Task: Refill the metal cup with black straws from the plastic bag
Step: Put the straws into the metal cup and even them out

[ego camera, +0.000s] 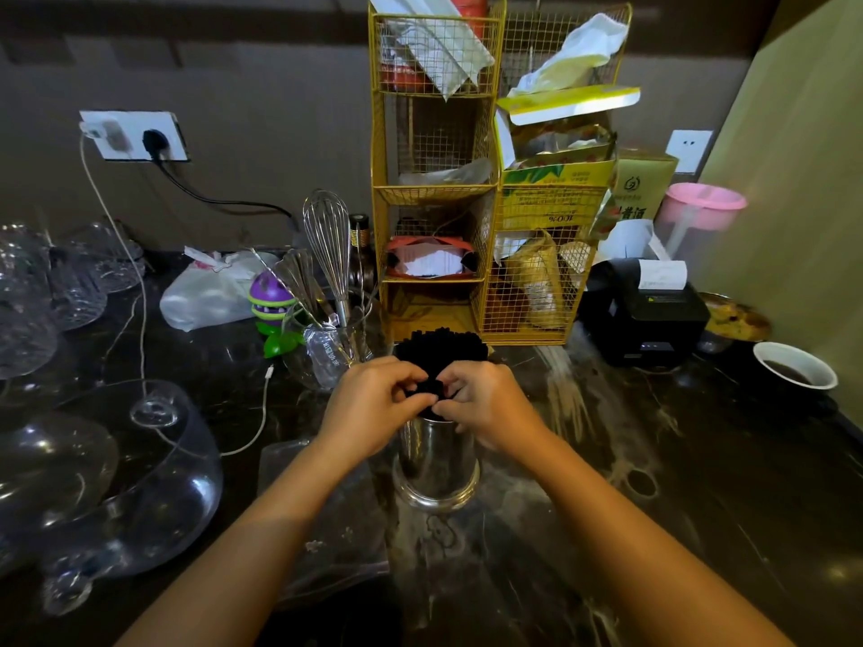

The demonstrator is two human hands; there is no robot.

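Both forearms are reaching in from the bottom edge, meeting over the metal cup [436, 464] standing upright on the dark counter [654, 530]. Left hand [373, 408] and right hand [485, 403] are closing their fingers on a thick bundle of black straws [441, 352] sticking up out of the cup. A clear plastic bag [322, 516] seems to be lying flat just left of the cup, though reflections blur it.

yellow wire rack [434, 189], whisk [329, 240] (upright), printer [647, 310]
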